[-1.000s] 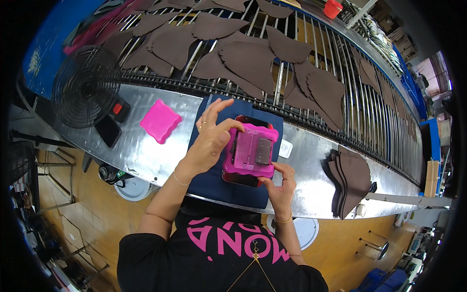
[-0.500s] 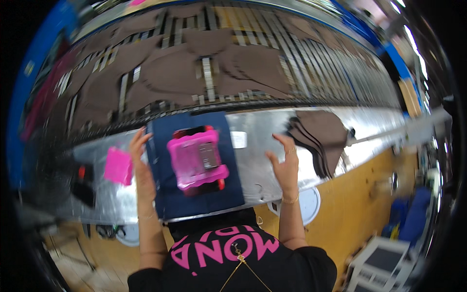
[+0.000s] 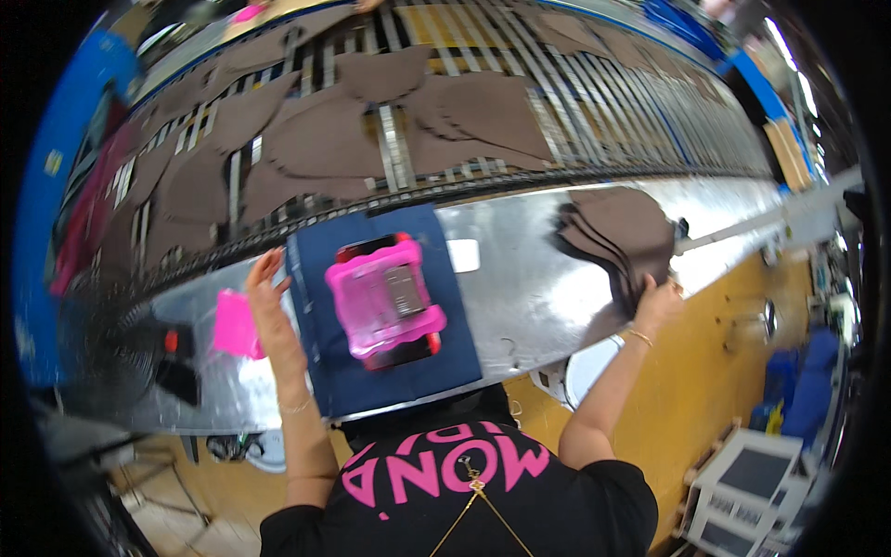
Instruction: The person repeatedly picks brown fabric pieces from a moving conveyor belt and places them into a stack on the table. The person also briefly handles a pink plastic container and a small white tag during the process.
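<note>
On the right of the metal table lies a layered stack of brown fabric pieces [image 3: 617, 232]. My right hand [image 3: 657, 304] is at its near right edge, fingers closed on the cloth there, though the fingertips are partly hidden. My left hand [image 3: 275, 320] hovers over the left edge of a dark blue cloth [image 3: 422, 367], fingers apart and holding nothing. On that cloth rests a pink plastic frame [image 3: 362, 302] with a grey rectangular block and red-and-black parts at its ends. A bright pink square sheet [image 3: 237, 325] lies just left of my left hand.
Beyond the metal table [image 3: 501, 278], a slatted conveyor bed [image 3: 603, 111] carries several brown cut pieces [image 3: 316, 139]. A small white card [image 3: 463, 255] lies beside the blue cloth. A grey arm [image 3: 770, 223] crosses the table's right end. Another person's hand [image 3: 368, 5] shows at the far edge.
My right hand has moved right, from above bare metal to the edge of the brown stack, and its fingers have closed. My left hand stays raised and open.
</note>
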Demonstrator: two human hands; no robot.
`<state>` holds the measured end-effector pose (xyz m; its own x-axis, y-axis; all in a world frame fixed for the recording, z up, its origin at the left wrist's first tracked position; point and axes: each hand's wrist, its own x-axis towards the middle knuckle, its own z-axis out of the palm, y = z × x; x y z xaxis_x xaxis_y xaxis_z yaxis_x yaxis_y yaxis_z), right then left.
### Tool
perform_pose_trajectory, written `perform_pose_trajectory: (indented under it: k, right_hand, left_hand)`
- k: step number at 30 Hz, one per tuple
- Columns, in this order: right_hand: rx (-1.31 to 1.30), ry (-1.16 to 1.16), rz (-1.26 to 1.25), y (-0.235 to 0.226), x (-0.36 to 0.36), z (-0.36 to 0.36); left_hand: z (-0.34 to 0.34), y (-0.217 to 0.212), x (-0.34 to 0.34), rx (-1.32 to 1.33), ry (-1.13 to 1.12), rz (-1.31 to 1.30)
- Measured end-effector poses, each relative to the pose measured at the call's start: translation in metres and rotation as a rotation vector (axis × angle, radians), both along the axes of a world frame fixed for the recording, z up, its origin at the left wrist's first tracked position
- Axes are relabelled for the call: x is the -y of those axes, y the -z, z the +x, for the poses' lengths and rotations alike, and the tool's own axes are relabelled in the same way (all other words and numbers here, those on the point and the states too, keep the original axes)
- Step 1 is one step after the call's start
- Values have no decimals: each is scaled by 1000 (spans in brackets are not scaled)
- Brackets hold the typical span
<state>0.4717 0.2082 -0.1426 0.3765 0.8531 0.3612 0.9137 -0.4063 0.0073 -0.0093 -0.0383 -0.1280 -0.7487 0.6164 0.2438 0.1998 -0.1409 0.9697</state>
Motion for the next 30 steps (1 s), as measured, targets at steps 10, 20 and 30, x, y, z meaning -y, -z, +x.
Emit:
perform_pose_trajectory:
  k: [10, 20, 30]
  right_hand:
    - [-615, -422, 80, -114, 37, -70]
    - [-1655, -1454, -80, -117, 67, -221]
    - [-927, -1838, -117, -89, 92, -295]
  left_hand:
    - [-2, -34, 0, -185, -50, -32]
    - [-11, -89, -10, 115, 225, -47]
    - [-55, -117, 90, -151, -120, -101]
